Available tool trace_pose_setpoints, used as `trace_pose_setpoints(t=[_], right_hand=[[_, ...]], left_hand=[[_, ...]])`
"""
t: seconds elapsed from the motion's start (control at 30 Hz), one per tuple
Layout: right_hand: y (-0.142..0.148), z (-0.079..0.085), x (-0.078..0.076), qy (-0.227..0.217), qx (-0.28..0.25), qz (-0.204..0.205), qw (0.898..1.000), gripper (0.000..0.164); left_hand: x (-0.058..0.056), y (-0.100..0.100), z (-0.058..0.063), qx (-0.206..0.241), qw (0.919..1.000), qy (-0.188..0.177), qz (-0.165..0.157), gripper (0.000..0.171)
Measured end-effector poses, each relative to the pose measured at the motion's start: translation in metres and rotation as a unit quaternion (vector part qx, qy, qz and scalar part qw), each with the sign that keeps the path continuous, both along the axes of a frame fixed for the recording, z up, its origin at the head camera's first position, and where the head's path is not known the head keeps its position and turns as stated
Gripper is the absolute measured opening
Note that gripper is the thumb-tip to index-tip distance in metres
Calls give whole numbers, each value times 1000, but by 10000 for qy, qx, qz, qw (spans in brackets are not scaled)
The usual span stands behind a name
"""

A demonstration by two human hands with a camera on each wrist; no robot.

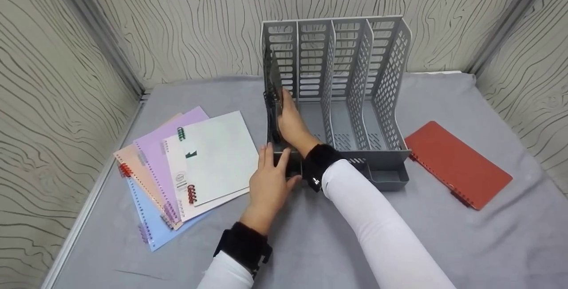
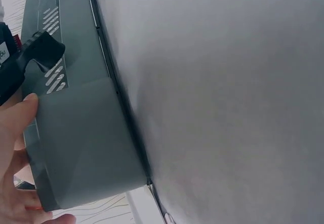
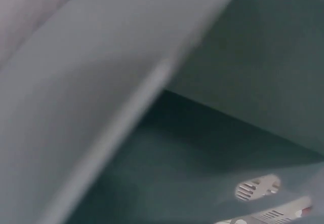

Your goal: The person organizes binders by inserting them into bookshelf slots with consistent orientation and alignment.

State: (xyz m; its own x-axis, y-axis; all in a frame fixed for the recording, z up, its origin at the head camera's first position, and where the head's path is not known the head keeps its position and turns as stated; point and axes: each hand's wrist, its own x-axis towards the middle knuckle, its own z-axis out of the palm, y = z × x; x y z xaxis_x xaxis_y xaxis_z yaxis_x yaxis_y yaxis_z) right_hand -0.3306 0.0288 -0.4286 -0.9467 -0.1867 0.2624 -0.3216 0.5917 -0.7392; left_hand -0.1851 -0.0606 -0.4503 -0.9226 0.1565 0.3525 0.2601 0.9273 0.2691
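A grey file rack (image 1: pixel 387 156) with upright compartments stands toward the back. In its leftmost compartment a dark spiral notebook (image 1: pixel 275 73) stands on edge, leaning slightly. My right hand (image 1: pixel 296 125) reaches in beside it and lies along its right side, fingers pointing up and partly hidden. The left hand (image 1: pixel 270 182) rests on the rack's front left corner, fingers spread over the small front tray. Seen from the left wrist, the thumb touches the upper edge of the tray's front wall (image 2: pixel 86 148). The right wrist view holds only blurred grey panels (image 3: pixel 243 92), no hand.
Several pastel loose-ring notebooks (image 1: pixel 162 182) lie fanned out at the left, a pale green-white one (image 1: pixel 222 156) on top. A red notebook (image 1: pixel 459 164) lies flat to the right of the rack. Patterned wall panels (image 1: pixel 199 18) stand behind the cloth-covered table (image 1: pixel 488 249).
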Motion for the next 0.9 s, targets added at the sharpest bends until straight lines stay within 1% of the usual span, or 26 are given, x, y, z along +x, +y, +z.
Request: trace_pose_setpoints(t=[0.23,0.4,0.6,0.77,0.9], right_hand=[[-1,1,-2,-195,375,54,9991,68],[-3,2,-1,-152,646,150,9977,68],[-4,1,0,-71,995,149,9949,70],[-5,1,2,-161,1255,171,9918,71],[-6,2,3,-218,1296,144,9912,71]], left_hand=[[0,0,1,-1,10000,1,18,68],[0,0,0,-17,10000,-32,34,69],[-1,0,-1,-2,10000,25,31,69],[0,0,-1,0,10000,-2,38,68],[0,0,0,9,10000,-43,26,67]])
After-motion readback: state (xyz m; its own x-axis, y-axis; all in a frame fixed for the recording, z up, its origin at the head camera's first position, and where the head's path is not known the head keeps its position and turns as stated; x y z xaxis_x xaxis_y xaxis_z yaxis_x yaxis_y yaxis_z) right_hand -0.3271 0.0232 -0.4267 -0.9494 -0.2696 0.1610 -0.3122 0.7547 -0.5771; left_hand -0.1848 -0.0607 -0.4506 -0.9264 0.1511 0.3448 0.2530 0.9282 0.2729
